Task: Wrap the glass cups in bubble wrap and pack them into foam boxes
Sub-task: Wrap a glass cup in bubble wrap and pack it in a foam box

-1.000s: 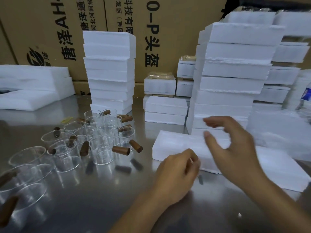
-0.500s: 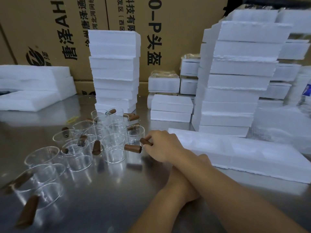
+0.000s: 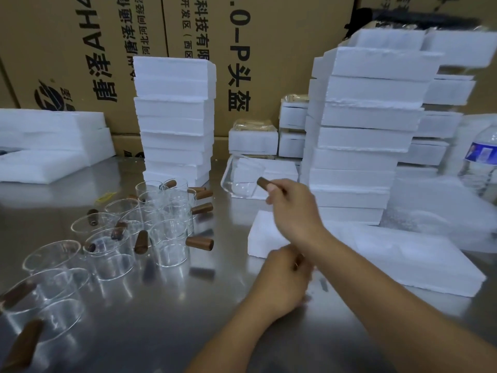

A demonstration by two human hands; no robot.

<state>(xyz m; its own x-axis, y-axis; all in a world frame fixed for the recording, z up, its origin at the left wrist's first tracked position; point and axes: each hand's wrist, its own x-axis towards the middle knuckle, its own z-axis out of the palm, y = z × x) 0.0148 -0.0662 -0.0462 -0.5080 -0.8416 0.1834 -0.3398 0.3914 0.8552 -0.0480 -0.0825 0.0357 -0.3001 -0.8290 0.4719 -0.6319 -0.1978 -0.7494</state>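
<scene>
My right hand (image 3: 293, 208) grips the brown wooden handle of a clear glass cup (image 3: 242, 179) and holds it tilted in the air, in front of the low foam boxes. My left hand (image 3: 279, 281) lies on the steel table with its fingers curled, under my right forearm, at the near corner of a flat white foam slab (image 3: 390, 254). I see nothing in it. Several more glass cups (image 3: 166, 238) with brown handles stand bunched on the left of the table.
Two tall stacks of white foam boxes rise behind, one at centre-left (image 3: 174, 117), one on the right (image 3: 363, 130). Foam sheets (image 3: 48, 144) lie far left. Clear wrap (image 3: 443, 211) and a water bottle (image 3: 481, 162) sit at the right. Cardboard cartons (image 3: 242, 49) wall the back.
My right hand reached left across my left hand, took a cup by its handle from the bunch, and has lifted it up and to the right. My left hand stayed put.
</scene>
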